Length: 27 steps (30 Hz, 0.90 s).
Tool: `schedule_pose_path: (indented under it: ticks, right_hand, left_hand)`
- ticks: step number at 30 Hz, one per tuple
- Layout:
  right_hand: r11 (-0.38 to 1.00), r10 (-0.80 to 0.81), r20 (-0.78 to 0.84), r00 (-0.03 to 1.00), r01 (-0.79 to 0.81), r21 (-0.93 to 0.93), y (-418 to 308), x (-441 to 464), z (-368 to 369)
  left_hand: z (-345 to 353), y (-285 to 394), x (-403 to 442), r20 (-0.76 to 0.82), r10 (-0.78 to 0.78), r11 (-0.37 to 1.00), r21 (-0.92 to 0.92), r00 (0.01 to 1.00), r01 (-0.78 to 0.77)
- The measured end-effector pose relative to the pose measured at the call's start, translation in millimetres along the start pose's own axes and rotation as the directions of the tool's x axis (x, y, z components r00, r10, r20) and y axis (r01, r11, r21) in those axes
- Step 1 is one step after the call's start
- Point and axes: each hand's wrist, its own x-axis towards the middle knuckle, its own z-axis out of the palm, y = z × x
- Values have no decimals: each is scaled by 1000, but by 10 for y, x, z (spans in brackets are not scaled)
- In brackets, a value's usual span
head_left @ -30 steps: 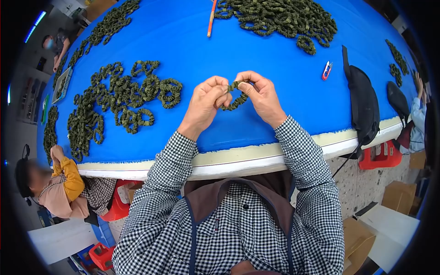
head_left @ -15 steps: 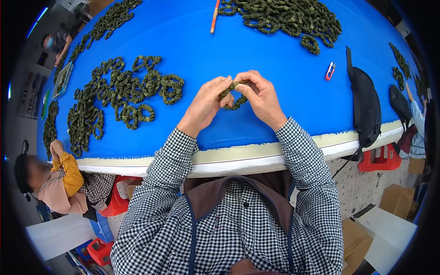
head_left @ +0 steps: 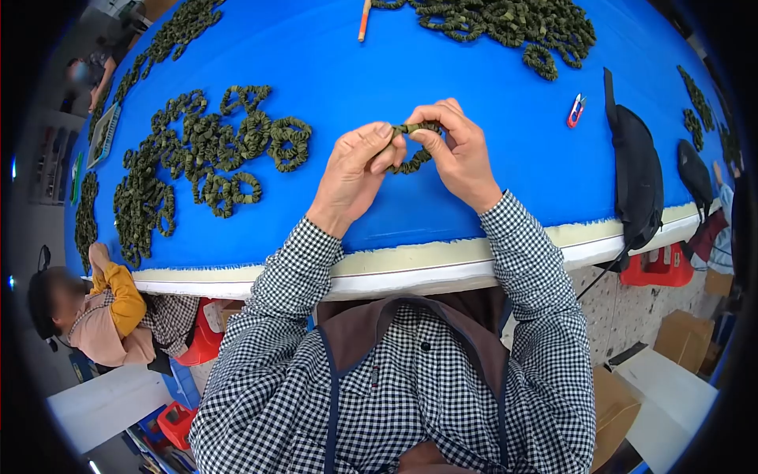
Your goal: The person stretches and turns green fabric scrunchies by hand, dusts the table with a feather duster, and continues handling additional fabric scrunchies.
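Note:
A dark green gathered fabric ring (head_left: 414,163) is held above the blue table between both hands. My left hand (head_left: 355,170) pinches its left side between thumb and fingers. At the ring's upper right, my right hand (head_left: 458,150) grips it with thumb and bent forefinger. The ring's lower part hangs free between the hands. To the left lies a loose pile of similar green rings (head_left: 213,142). A larger heap of them (head_left: 513,24) is at the top of the view.
Red-handled snips (head_left: 576,112) and a black bag (head_left: 636,174) lie on the table (head_left: 355,87) at right. An orange stick (head_left: 364,21) is at the top. One person (head_left: 99,316) sits at the left edge; others are at far left and far right.
Both hands still hold the ring. The fingers have shifted along it, and my right hand has moved slightly right and its fingers have bent more.

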Motion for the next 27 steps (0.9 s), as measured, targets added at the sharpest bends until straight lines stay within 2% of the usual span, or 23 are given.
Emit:
schedule_pose_path:
  ticks: [6, 11, 16, 20, 21, 26, 27]
  right_hand:
    - [999, -36, -33, 999, 36, -7, 25, 12, 2]
    - [996, -76, -57, 995, 74, -43, 54, -1, 11]
    - [997, 24, -52, 998, -20, 72, 38, -32, 15]
    - [935, 223, 27, 974, -222, 278, 68, -63, 20]
    - [935, 222, 26, 975, -220, 278, 70, -61, 21]
    - [894, 261, 75, 962, -270, 358, 76, -67, 13]
    - [886, 283, 90, 955, -296, 357, 77, -73, 12]
  left_hand:
    - [91, 61, -34, -4, 28, 980, 196, 1000, -26]
    - [138, 25, -41, -41, 147, 917, 380, 988, -121]
    - [69, -4, -1, 55, 163, 897, 407, 985, -171]
    - [59, 25, 11, 37, 23, 975, 220, 999, -31]
    - [53, 30, 12, 38, 24, 975, 221, 999, -32]
    - [34, 7, 11, -15, 3, 938, 348, 1000, 2]
    - [52, -12, 5, -47, 70, 888, 458, 996, -41]
